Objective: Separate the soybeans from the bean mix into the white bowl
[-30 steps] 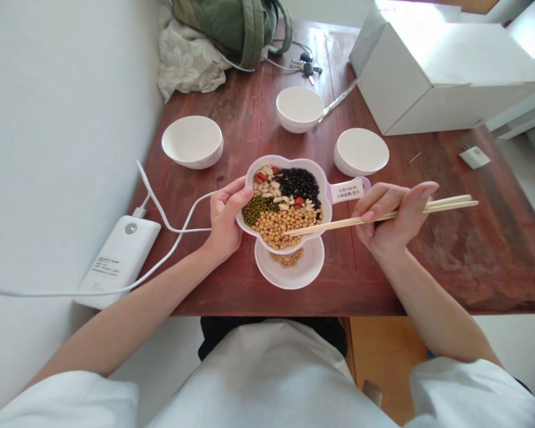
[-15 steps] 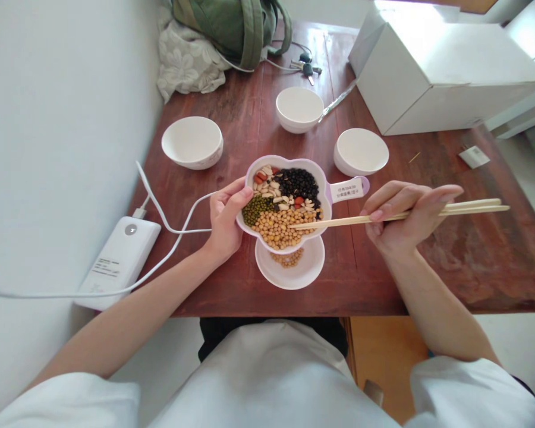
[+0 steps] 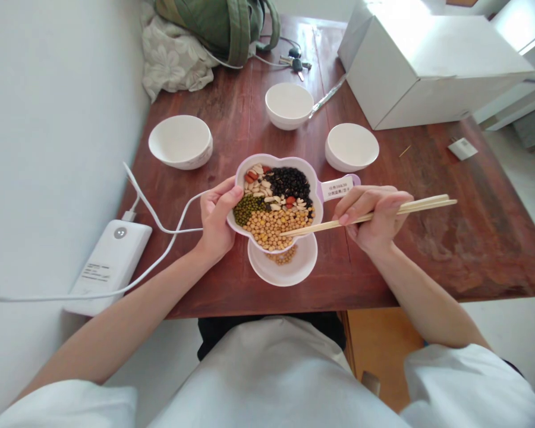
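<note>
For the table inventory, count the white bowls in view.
3: the left bowl, the far bowl and the right bowl, all beyond the divided tray.

White wall [image 3: 49, 148] down the left, dark reddish wooden table [image 3: 485, 249] pushed against it, pale floor [image 3: 521, 333] below, maybe tile, bright light at top right.

Head camera looks forward-down (seemingly close) over the table [image 3: 472, 249].
</note>
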### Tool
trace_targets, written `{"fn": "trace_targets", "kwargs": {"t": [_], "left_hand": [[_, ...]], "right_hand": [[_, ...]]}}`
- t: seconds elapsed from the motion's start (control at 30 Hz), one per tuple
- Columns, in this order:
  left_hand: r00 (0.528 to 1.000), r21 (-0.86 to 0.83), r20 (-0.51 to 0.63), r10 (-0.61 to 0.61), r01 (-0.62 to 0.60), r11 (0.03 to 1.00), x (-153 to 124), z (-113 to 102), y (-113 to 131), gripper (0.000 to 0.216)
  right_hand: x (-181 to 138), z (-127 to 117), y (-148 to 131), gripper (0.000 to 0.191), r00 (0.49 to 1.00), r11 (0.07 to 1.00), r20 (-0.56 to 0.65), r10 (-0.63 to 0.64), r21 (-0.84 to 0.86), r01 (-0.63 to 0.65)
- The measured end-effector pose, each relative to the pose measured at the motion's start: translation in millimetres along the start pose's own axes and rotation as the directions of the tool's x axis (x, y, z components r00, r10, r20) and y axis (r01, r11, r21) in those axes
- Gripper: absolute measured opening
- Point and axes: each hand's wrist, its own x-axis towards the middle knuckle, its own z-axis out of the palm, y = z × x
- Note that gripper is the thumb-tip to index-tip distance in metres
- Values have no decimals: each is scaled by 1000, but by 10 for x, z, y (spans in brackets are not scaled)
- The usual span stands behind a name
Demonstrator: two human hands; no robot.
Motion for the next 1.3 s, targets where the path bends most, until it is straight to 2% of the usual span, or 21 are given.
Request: {"fn": "trace_targets", "kwargs": {"t": [0.27,0.5,0.73,1.3], "left_hand": [[1000,-8,7,-1,1,1000,5,-12,-13,21],[1000,-35,19,12,-12,999,17,-25,-34,28],[1000,-31,4,-7,8,999,9,-6,-5,20],[1000,-25,20,-8,8,1000,11,-10,-14,24]], "right_hand": [[-7,-3,37,69,999,999,38,35,37,-36],[-9,11,24,67,992,981,57,113,155,-121],[-7,21,15,68,994,984,50,100,141,-106],[-2,15,36,68,994,981,52,95,164,-103]]}}
